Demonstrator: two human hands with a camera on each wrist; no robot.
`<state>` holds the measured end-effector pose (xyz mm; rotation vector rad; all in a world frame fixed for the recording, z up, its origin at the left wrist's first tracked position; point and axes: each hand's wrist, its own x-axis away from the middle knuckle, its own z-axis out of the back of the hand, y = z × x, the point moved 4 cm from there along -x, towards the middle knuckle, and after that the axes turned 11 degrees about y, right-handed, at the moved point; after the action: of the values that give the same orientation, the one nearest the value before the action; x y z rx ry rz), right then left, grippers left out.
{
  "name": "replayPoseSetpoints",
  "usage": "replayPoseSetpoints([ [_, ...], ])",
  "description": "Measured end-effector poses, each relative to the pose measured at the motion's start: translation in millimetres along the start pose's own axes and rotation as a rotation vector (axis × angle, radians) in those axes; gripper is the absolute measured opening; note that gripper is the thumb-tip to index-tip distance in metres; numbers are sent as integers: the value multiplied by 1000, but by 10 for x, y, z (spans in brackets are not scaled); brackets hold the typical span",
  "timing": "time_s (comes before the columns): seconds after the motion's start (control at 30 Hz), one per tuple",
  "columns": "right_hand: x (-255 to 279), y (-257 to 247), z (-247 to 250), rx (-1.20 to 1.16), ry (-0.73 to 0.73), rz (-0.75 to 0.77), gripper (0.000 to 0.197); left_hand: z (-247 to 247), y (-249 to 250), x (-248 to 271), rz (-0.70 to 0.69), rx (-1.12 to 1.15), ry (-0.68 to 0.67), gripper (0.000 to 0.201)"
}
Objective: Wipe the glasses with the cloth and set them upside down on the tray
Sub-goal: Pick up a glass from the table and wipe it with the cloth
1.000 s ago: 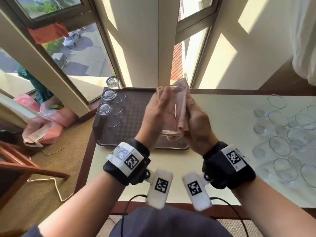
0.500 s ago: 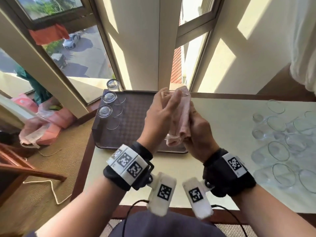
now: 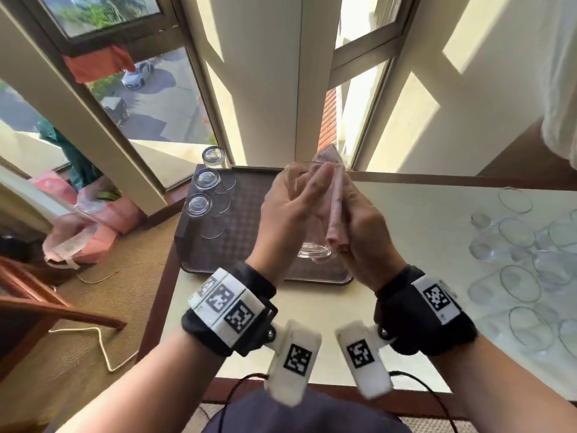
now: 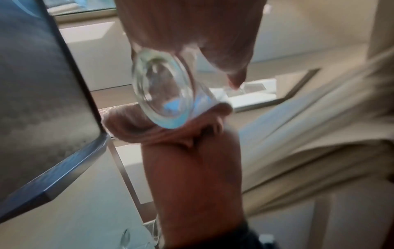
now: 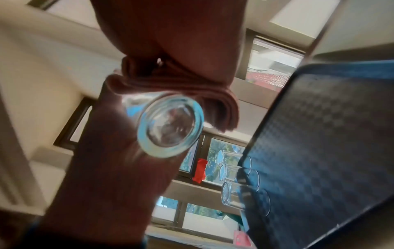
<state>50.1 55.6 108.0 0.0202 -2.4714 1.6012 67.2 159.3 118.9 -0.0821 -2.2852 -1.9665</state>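
A clear glass (image 3: 312, 239) is held upright above the dark tray (image 3: 249, 232), between both hands. My left hand (image 3: 290, 210) grips its left side, fingers wrapped round the wall. My right hand (image 3: 362, 226) presses a folded pink cloth (image 3: 335, 214) against the glass's right side. The thick glass base (image 4: 164, 94) shows in the left wrist view, and in the right wrist view the base (image 5: 170, 124) sits under the cloth (image 5: 170, 84). Three glasses (image 3: 199, 204) stand upside down along the tray's left edge.
Several clear glasses (image 3: 518, 260) crowd the right part of the pale table (image 3: 406, 220). Windows and wall stand right behind the tray. To the left are a wooden chair (image 3: 46, 307), a cord and pink bags (image 3: 93, 226) on the carpet.
The glass and cloth have shifted slightly between the hands; the left fingers have turned round the wall and the cloth has slid along the right side.
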Motion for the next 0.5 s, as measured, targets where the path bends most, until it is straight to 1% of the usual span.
replayPoseSetpoints([
  [0.03, -6, -11, 28, -52, -1, -49, 48, -15, -3, -32, 45, 59, -76, 60],
  [0.07, -21, -29, 39, -73, 12, -61, 49, -20, 33, -39, 55, 66, -117, 57],
  [0.1, -43, -46, 35, -57, 23, -28, 47, -6, 41, -72, 35, 46, -112, 65],
  [0.13, -53, -82, 20, 5, 48, 38, 44, 20, 57, -101, -3, -10, -48, 78],
  [0.17, -76, -113, 12, 93, 89, 131, 39, 49, 68, -118, -41, -90, 55, 86],
  [0.2, -82, -151, -11, 184, 118, 217, 36, 70, 87, -97, -90, -197, 168, 79],
  [0.23, -96, -159, -24, 258, 128, 278, 39, 71, 90, -67, -146, -292, 240, 62],
  [0.27, -103, -152, -43, 292, 124, 303, 42, 44, 90, -23, -174, -323, 249, 45],
  [0.3, -117, -132, -54, 291, 116, 295, 42, 0, 90, 25, -152, -278, 229, 35],
  [0.33, -113, -126, -75, 260, 106, 263, 42, -29, 77, 67, -97, -210, 204, 42],
  [0.4, -94, -102, -74, 152, 79, 166, 42, -48, -35, 57, 4, -94, 152, 82],
  [0.43, -65, -90, -69, 105, 56, 115, 40, -33, -87, 29, 42, -59, 117, 89],
  [0.47, -37, -68, -53, 63, 35, 60, 39, -17, -100, 8, 79, -34, 79, 82],
  [0.5, -17, -29, -24, 24, 24, 0, 40, -7, -91, 1, 127, 5, 35, 70],
])
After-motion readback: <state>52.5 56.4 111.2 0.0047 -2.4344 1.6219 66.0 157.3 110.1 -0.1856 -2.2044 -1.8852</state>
